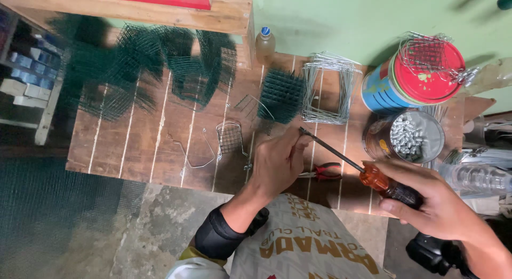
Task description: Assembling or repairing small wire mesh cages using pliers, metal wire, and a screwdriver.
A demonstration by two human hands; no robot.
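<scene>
I count two hands: my left hand (pixel 280 162) and right hand (pixel 434 204). One screwdriver (pixel 362 170), one pair of red pliers (pixel 322 172), one bottle (pixel 265 44), two tins (pixel 421 76), one jar of screws (pixel 408 136), one stack of wire frames (pixel 326 92).
</scene>
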